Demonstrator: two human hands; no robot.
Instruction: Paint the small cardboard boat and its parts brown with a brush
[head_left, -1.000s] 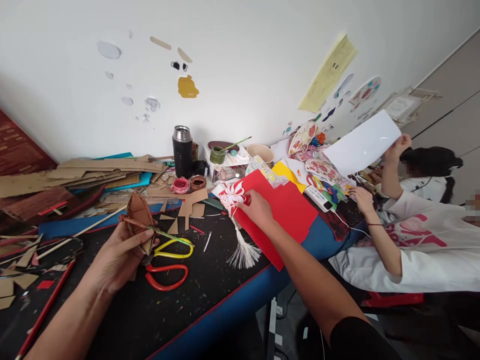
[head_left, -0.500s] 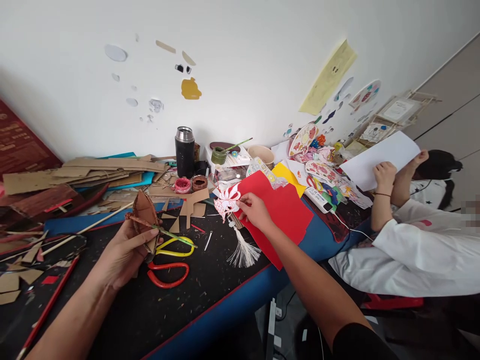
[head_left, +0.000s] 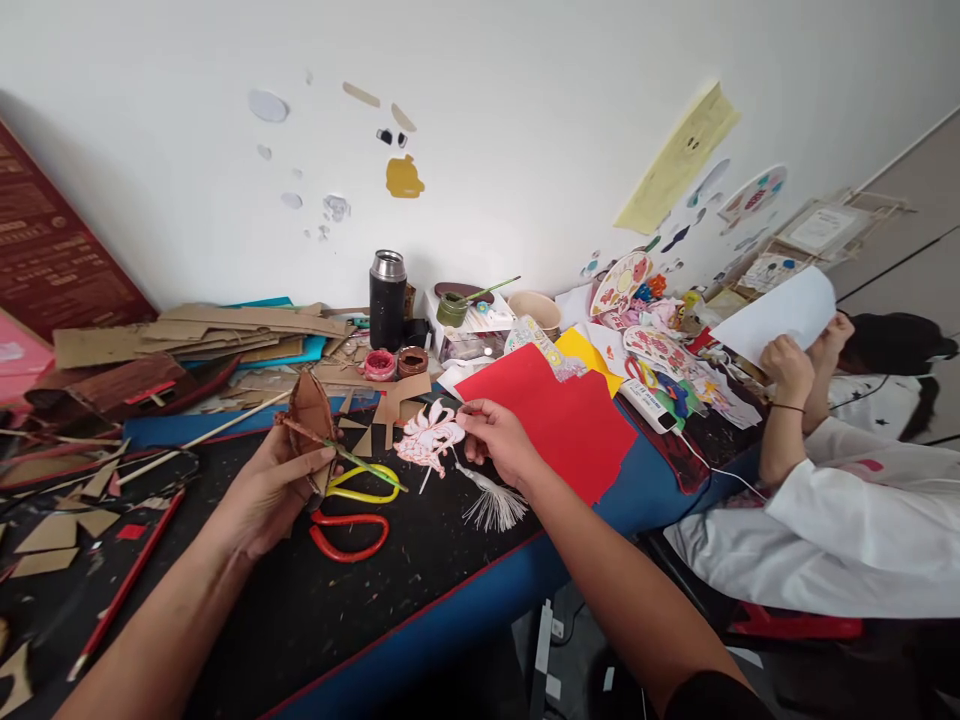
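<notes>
My left hand (head_left: 266, 485) is closed around a small boat-shaped cardboard piece (head_left: 310, 408), brown and pointed at the top. A thin stick (head_left: 367, 464), green at one end and brown at the other, crosses the piece under my thumb; it looks like a paintbrush. My right hand (head_left: 499, 440) pinches the right edge of a white paper cutout (head_left: 429, 438) with red line drawing. From the cutout hangs a white tassel (head_left: 495, 503), near the front of the table. Scissors (head_left: 352, 538) with one yellow and one red handle lie by my left hand, their blades hidden.
Red paper (head_left: 555, 420) lies right of the cutout. Behind stand a black flask (head_left: 387, 305) and open paint pots (head_left: 380, 365). Cardboard strips (head_left: 202, 335) are piled left, near a red pencil (head_left: 131, 580). A person in white (head_left: 855, 530) holds white paper (head_left: 780, 312) at right.
My right hand has drawn the cutout and tassel leftward off the red paper's edge, and the cutout now faces me more fully. The view has shifted left. My left hand keeps its hold.
</notes>
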